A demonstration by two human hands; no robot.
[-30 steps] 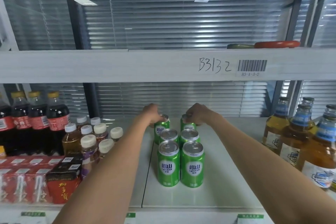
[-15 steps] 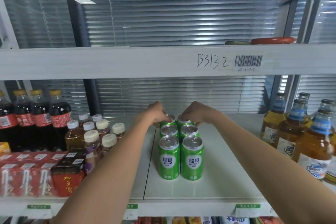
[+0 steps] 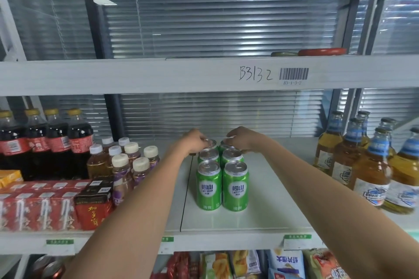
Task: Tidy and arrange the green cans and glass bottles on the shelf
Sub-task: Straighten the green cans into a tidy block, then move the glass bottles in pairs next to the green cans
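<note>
Several green cans (image 3: pixel 222 186) stand in two tight columns on the middle of the white shelf (image 3: pixel 267 215). My left hand (image 3: pixel 192 141) rests on the top of the back left can (image 3: pixel 209 144), fingers curled on its rim. My right hand (image 3: pixel 241 139) grips the top of the back right can (image 3: pixel 226 144). Both back cans are mostly hidden behind the nearer ones. Several amber glass bottles (image 3: pixel 371 165) with blue labels stand in a cluster at the right end of the shelf, apart from my hands.
Dark cola bottles (image 3: pixel 56 142), small capped drink bottles (image 3: pixel 123 161) and red cartons (image 3: pixel 40 206) fill the shelf's left part. An upper shelf beam (image 3: pixel 158 77) runs overhead. Snack bags (image 3: pixel 260 263) sit below. Bare shelf lies between cans and glass bottles.
The two back cans have been drawn forward and inward against the rows in front. My hands stay on their tops. The camera has tilted down a little.
</note>
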